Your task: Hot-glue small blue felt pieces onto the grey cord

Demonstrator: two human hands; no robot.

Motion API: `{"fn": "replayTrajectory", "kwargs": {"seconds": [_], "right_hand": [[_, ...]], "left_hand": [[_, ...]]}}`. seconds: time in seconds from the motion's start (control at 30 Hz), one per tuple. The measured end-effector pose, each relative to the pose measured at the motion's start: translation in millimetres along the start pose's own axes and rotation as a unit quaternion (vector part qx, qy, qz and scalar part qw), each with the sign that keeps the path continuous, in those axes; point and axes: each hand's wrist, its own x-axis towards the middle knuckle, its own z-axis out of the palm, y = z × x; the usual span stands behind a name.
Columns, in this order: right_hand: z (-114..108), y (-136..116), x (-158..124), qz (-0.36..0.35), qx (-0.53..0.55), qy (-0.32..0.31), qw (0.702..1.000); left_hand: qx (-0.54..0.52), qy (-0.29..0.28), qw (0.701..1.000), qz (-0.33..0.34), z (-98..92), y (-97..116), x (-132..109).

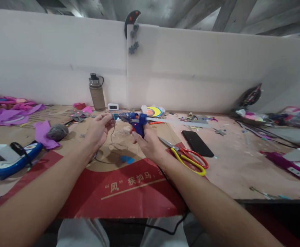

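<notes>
My right hand (pixel 150 140) is wrapped round the handle of a blue hot glue gun (pixel 136 121), a long clear glue stick (pixel 178 121) poking out of its rear. The gun's nozzle points left, at a small blue piece (pixel 115 117) pinched in the fingertips of my left hand (pixel 102 127). Whether nozzle and piece touch I cannot tell. Thin grey yarn (pixel 112 137) hangs below my left hand and trails over the cardboard. Another blue piece (pixel 126 159) lies on the cardboard between my forearms.
Scissors (pixel 183 154) with red and yellow handles and a black phone (pixel 197 143) lie right of my right hand. Leftward are a ball of grey yarn (pixel 57 132), purple scraps (pixel 43 132) and a blue device (pixel 18 161). A bottle (pixel 97 94) stands behind, near a white partition (pixel 62 58).
</notes>
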Motion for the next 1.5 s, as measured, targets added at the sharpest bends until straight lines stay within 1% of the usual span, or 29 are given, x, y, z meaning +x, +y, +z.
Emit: {"fn": "replayTrajectory", "kwargs": {"seconds": [0.17, 0.47, 0.6, 0.83, 1.03, 1.17, 1.5], "right_hand": [[1.9, 0.7, -0.8, 0.001, -0.004, -0.004, 1.000], [3.0, -5.6, -2.4, -0.001, -0.028, 0.004, 1.000], [3.0, -7.2, -3.5, 0.007, -0.031, 0.017, 0.999], [3.3, -2.7, -3.6, 0.004, -0.031, 0.030, 0.999], [4.0, -2.5, -4.1, -0.008, -0.033, 0.030, 0.999], [4.2, -2.0, -4.3, -0.025, -0.024, 0.033, 0.999], [2.7, 0.8, -5.1, -0.011, -0.026, 0.040, 0.999]], "left_hand": [[0.014, -0.005, 1.000, 0.005, 1.4, -0.6, -1.6], [0.034, -0.014, 0.999, 0.032, 1.4, -3.9, -2.3], [0.034, -0.013, 0.999, 0.028, 1.0, -3.2, -2.1], [0.022, -0.015, 0.999, 0.024, 1.5, -2.6, -2.4], [0.025, -0.011, 0.999, 0.019, 4.2, -2.0, -4.6], [0.020, -0.018, 0.999, 0.023, 3.4, -2.8, -3.9], [0.007, -0.025, 0.999, 0.024, 2.4, -2.2, -2.4]]}}
